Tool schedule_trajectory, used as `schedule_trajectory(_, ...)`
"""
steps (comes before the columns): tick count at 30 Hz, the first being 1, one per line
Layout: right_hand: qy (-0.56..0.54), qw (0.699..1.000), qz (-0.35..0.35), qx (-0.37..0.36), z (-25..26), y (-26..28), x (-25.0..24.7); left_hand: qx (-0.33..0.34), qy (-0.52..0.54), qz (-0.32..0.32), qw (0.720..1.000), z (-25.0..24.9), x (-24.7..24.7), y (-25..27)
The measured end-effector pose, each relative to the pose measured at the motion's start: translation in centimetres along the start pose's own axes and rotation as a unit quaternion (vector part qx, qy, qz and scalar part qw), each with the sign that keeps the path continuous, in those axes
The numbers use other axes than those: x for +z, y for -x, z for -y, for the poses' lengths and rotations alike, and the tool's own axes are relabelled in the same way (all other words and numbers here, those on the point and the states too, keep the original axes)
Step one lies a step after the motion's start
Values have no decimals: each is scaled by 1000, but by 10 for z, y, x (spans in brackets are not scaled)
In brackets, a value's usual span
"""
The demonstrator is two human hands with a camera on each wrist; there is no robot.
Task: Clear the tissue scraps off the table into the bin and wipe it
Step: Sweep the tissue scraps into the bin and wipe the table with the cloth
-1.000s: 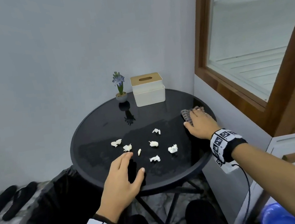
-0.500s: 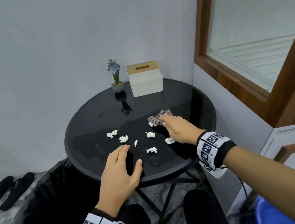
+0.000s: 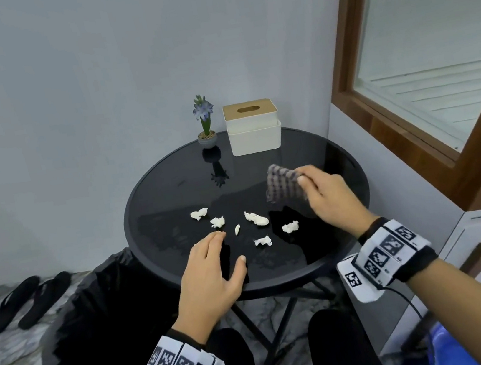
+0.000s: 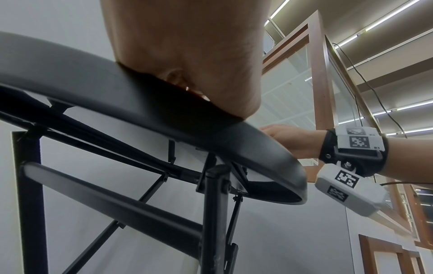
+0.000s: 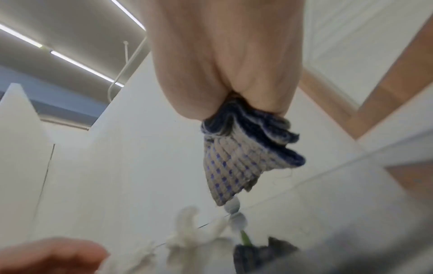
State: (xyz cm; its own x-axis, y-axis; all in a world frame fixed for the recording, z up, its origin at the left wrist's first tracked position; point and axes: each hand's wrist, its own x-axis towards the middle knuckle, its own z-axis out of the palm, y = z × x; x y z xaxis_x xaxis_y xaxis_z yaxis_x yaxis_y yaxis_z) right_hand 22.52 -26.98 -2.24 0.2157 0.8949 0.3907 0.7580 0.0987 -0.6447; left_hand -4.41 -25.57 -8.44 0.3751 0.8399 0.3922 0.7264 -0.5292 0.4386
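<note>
Right hand (image 3: 332,197) pinched the cloth (image 3: 283,186), lifted; scraps (image 3: 256,218) lay just left of it. Left hand (image 3: 212,274) rested spread at the table (image 3: 171,179) edge. A hard swipe could scatter scraps past the bin (image 3: 102,310).

potted flower (image 3: 205,125) beside tissue box (image 3: 253,127); black sandals (image 3: 27,301) on floor; wood-framed window (image 3: 420,64).
</note>
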Motion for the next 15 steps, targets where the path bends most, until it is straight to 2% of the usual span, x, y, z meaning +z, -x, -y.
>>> schedule_trajectory(2,48,999,4,-4,-3,5,-10,-2,2,-2,1000,1,0,0)
schedule_trajectory(6,122,989,84,-6,-17,28,2,-2,4,-5,1000,1,1,1)
schedule_trajectory(9,191,978,78,-43,-21,42,12,-2,9,-7,1000,-1,2,1)
schedule_trajectory(11,205,976,69,-38,-20,39,11,-2,8,-8,1000,-1,2,1)
schedule_trajectory(15,234,964,124,-18,-30,39,15,-2,6,-14,1000,1,2,1)
